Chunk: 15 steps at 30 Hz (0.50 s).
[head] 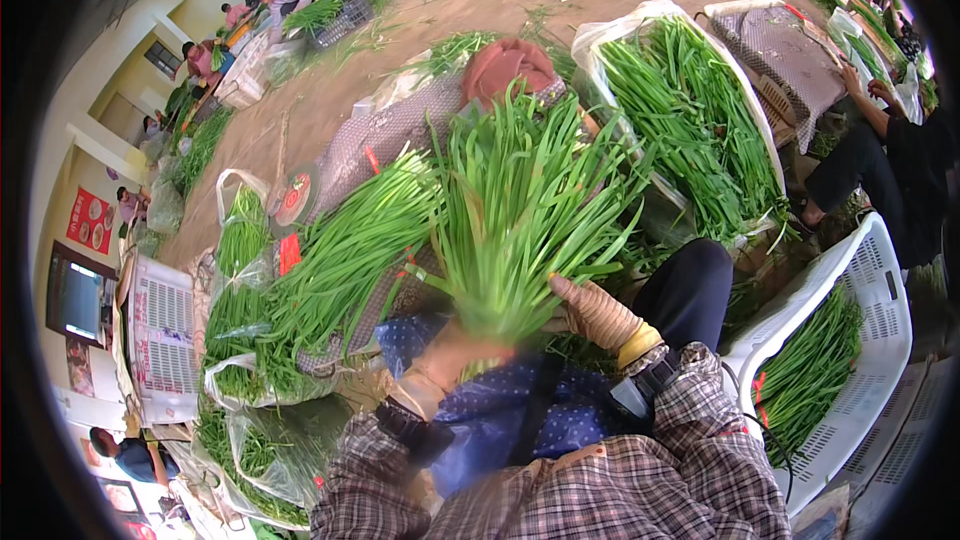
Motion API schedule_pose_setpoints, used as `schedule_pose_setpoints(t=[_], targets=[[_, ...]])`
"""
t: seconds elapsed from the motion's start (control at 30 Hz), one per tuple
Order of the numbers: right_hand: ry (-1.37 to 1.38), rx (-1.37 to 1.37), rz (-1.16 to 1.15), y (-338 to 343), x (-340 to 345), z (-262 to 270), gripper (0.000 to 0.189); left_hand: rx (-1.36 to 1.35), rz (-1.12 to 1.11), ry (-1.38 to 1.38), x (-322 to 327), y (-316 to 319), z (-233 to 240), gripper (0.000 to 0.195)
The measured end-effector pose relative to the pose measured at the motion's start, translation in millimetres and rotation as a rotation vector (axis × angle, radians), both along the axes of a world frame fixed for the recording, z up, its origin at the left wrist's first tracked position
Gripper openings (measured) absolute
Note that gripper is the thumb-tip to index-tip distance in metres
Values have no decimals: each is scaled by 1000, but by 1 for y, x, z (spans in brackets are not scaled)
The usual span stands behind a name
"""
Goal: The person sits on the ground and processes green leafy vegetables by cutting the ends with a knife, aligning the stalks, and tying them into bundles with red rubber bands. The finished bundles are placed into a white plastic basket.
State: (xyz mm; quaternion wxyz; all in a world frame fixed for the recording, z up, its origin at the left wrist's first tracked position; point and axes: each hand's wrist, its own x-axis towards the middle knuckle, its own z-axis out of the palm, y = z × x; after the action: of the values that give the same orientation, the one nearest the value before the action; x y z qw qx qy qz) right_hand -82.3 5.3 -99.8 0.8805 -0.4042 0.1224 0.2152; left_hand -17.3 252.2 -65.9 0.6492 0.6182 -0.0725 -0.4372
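Note:
A large bunch of long flat green leaves, apparently Chinese chives (510, 202), stands fanned out before me over my lap. My left hand (450, 360), blurred, is closed around its pale lower end. At the bunch's lower right side is my right hand (600, 315) in a tan glove with a yellow cuff. Its thumb touches the leaves; its fingers are partly hidden, so the grip is unclear. More chives with red ties (360, 232) lie to the left on a patterned cloth (341, 172). A blue dotted plastic apron (487, 405) covers my lap.
A lined container of chives (682, 112) stands ahead right. Near my right side is a white plastic crate (892, 315) holding greens. Bagged chives (244, 240) and a round dial scale (295, 195) are left. A co-worker's hands (862, 90) are at far right.

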Motion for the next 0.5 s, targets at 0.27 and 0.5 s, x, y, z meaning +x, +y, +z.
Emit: schedule_pose_setpoints(t=[0.27,0.5], targets=[[-377,-1006,-164,-7,-18,59,27,-18,181,17,-19,-4,-6,61],[-221,-1274,-124,-22,52,64,65,97,52,-109,-22,-5,-32,57]])
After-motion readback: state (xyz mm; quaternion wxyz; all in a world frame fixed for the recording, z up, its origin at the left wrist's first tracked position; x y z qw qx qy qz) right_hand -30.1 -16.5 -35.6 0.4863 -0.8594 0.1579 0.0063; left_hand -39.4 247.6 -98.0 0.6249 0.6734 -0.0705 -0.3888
